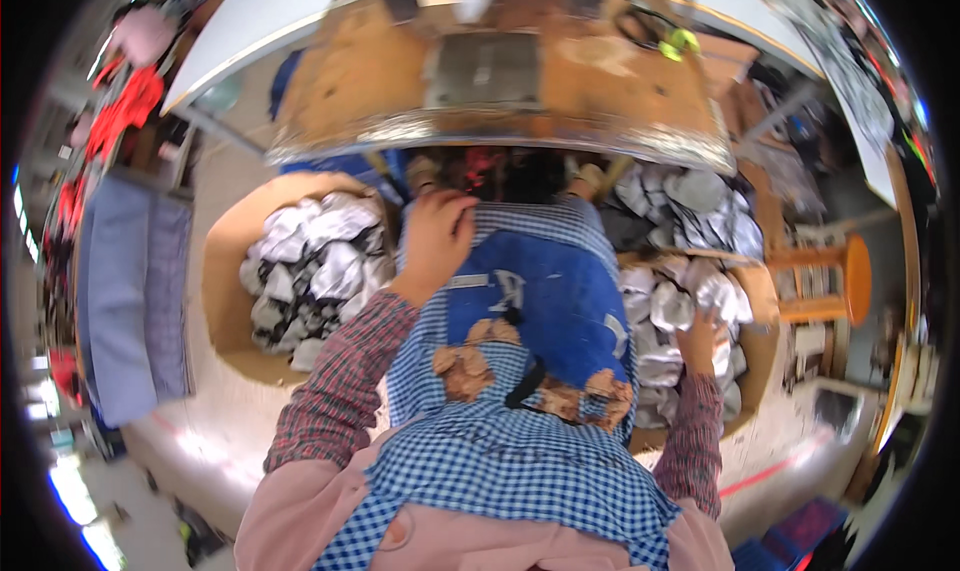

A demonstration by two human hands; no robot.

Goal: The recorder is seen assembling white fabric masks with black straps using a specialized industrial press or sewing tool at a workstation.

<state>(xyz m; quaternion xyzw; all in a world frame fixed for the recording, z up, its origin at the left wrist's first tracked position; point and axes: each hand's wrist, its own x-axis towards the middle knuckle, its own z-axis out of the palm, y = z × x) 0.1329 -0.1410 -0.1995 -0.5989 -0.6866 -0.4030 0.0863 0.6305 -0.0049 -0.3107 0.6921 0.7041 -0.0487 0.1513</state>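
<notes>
The left hand (437, 233) lies at the centre of the frame, just above the middle, fingers curled loosely and resting on the checked blue-and-white cloth of the apron (520, 441) near the person's knee; it has nothing clearly in its grasp. The right hand (697, 339) reaches down at centre right into a cardboard box (762, 356), its fingers sunk among crumpled white and grey pieces (668, 306) that look soft and folded, like fabric or moulded shoe parts; whether the fingers have closed round one I cannot tell, as the pile hides them. Both forearms wear a red plaid sleeve (335, 381) with a fine woven check, over a pink upper layer. The apron carries a smooth solid-blue panel (540, 301) with worn brown patches where the surface has flaked. At centre left sits a second cardboard box (228, 301), rounded by the lens, heaped with the same white, grey and black crumpled pieces (310, 271). Another heap of them lies at upper right, beyond the right-hand box. Across the top of the frame runs a scuffed wooden workbench (600, 81) with a metal-edged front and a flat grey plate set in its middle; a yellow-handled tool (678, 41) lies at its upper right. A round wooden stool (850, 276) stands at the right edge, and blue folded cloth (130, 291) is stacked at far left.
</notes>
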